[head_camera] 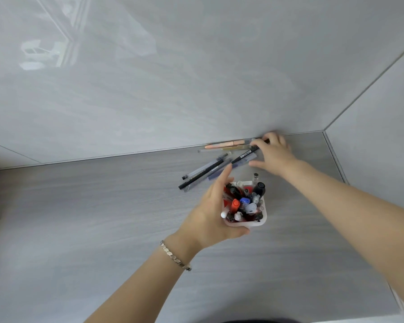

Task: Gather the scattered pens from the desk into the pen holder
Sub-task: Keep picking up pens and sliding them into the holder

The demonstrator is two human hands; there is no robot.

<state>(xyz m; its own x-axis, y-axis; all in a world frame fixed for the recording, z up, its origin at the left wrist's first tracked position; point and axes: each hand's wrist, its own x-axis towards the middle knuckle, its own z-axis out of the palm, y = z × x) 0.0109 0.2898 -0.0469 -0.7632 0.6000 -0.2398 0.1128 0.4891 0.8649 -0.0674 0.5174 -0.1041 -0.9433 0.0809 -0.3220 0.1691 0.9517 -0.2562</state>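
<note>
left hand [210,213] wraps the holder [245,223], already crowded, mid-worktop. right hand [274,151], fingers pinching a black pen [244,156], works the loose pens [204,171] along the worktop's back edge. best to lift it clear of the pile, then drop it tip-down into a gap.

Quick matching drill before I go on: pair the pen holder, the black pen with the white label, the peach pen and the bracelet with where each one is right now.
Things:
1. pen holder
2. black pen with white label
3. peach pen
4. bracelet

Places:
A. lying along the foot of the wall
B. on the left wrist
C. gripped by the left hand
D. under the fingers of the right hand

Pairs: 1-C, 2-D, 3-A, 4-B
</note>
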